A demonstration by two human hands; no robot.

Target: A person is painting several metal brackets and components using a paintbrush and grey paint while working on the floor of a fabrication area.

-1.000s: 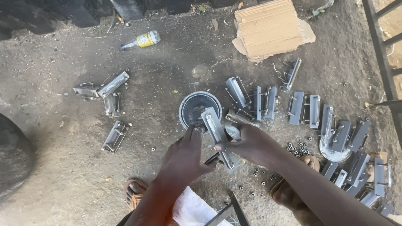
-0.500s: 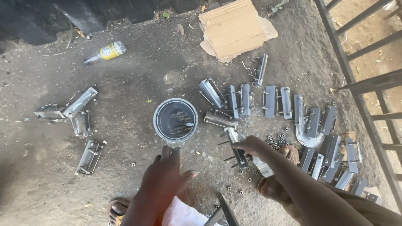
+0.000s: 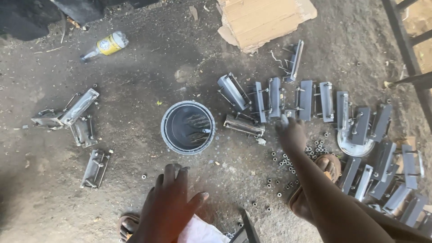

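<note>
My left hand (image 3: 173, 204) hovers open, fingers spread, over the dirt ground just below a round grey metal can (image 3: 164, 130). My right hand (image 3: 291, 134) reaches forward to a row of grey metal brackets (image 3: 306, 96). Its fingertips close on one small bracket (image 3: 287, 115) in a gap in that row. Another bracket (image 3: 243, 126) lies flat between the can and my right hand. Several small nuts (image 3: 288, 161) are scattered on the ground under my right forearm.
More brackets lie at the left (image 3: 67, 112) and are piled at the right (image 3: 382, 157), some on a round metal disc (image 3: 348, 146). A plastic bottle (image 3: 105, 45), cardboard (image 3: 265, 18) and a metal railing (image 3: 405, 45) sit at the edges. My sandalled foot (image 3: 326, 164) is by the nuts.
Both hands held a bracket near the can a second ago. My left hand has let go and drawn back; my right hand has carried the bracket up and right to the row.
</note>
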